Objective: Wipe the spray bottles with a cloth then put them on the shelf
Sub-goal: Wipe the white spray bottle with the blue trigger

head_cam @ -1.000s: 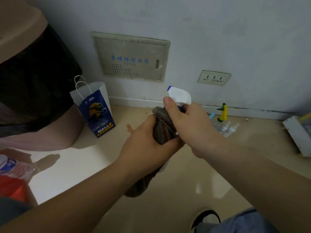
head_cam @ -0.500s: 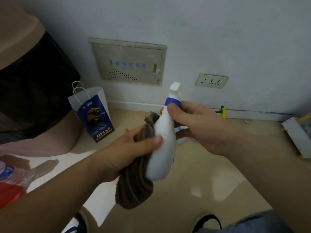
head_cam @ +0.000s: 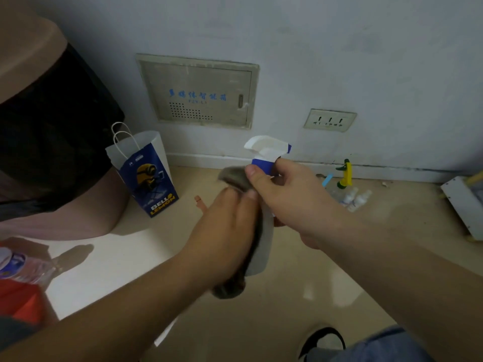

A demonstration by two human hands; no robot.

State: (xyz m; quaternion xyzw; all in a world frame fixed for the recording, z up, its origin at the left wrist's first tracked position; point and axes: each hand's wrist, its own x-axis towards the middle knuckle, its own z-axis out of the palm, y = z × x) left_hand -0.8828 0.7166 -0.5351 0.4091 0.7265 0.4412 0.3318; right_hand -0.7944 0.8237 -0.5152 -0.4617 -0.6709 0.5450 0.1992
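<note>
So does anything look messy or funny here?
Yes. A few little bottles seem to lie tipped over on the floor by the wall, next to a yellow sprayer, not put away on any shelf.

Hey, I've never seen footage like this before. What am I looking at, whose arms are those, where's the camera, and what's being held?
There is no machine here: these are a person's two bare hands. The single picture comes from a wide-angle camera worn on the person's head, looking forward and down, so both arms reach in from the bottom edge. The right hand grips a white spray bottle near its blue neck. The left hand holds a dark cloth against the bottle's body, as for wiping. Further back on the floor are a blue and white paper bag and, by the wall, a yellow-green sprayer with a few small bottles.
</note>
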